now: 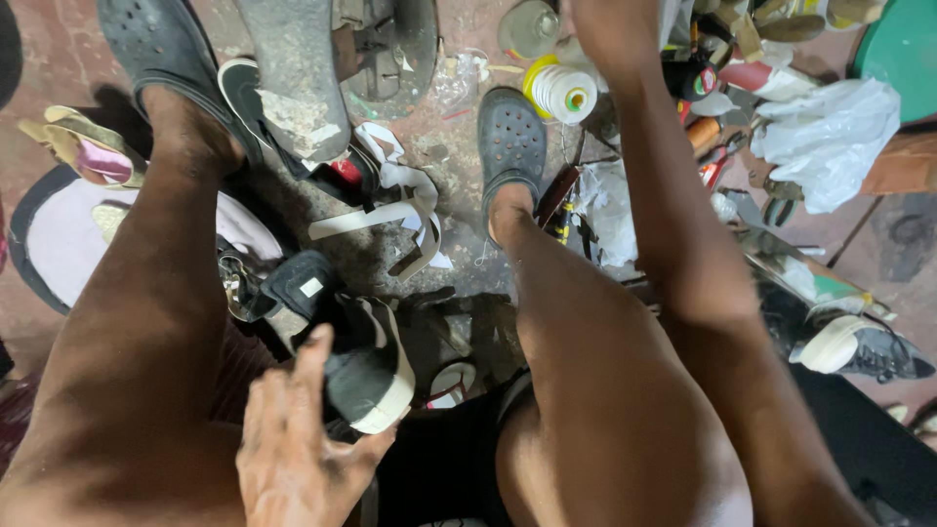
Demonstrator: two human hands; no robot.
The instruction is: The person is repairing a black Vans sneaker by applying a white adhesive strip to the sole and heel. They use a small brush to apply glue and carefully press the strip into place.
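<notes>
My left hand (293, 459) sits low between my knees and grips a black shoe with a cream sole (366, 376), fingers over its upper and thumb under the sole edge. My right arm stretches up and away, and my right hand (607, 27) reaches the top edge of the view. It is just beside a spool of white thread with a yellow rim (561, 90). Its fingers are cut off by the frame, so whether they hold anything is unclear. Grey perforated clogs (512, 137) are on my feet.
A worn grey sole rests upside down on a metal stand (293, 83) at the top. White straps (395, 210) lie on the floor between my legs. To the right lie a white plastic bag (830, 137), small tools, a green basin (908, 49) and another black sneaker (864, 349).
</notes>
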